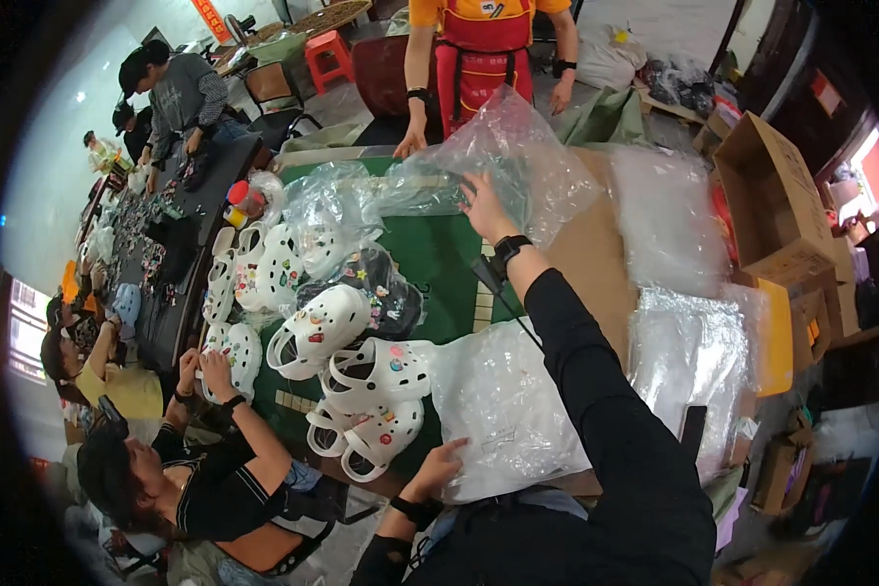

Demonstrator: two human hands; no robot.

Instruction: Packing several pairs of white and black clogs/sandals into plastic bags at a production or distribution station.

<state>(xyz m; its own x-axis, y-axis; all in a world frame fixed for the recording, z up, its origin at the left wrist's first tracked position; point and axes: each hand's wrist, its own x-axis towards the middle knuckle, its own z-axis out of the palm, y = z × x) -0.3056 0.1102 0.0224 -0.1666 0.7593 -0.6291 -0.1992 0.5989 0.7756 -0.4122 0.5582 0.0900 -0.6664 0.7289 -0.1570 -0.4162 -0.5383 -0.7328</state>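
Observation:
My left hand point(435, 472) rests at the near edge of the table, fingers stretched out against a stack of white translucent plastic bags point(508, 410). Just beside it are white clogs point(379, 430) with coloured charms, piled in pairs. My right arm reaches across the bags to the far side. There my right hand point(488, 207), fingers apart, is against a large crumpled clear plastic bag point(503, 156) that billows up over the table. Another white clog point(320, 332) lies left of centre, in front of black clogs point(386, 288) in clear wrapping.
Across the table stands a person in a red apron point(483, 59), one hand on the table edge. At left, a seated person point(215, 459) handles a white clog point(234, 356). More clear bags point(679, 220) lie at right, near an open cardboard box point(776, 200). A phone point(693, 430) lies nearby.

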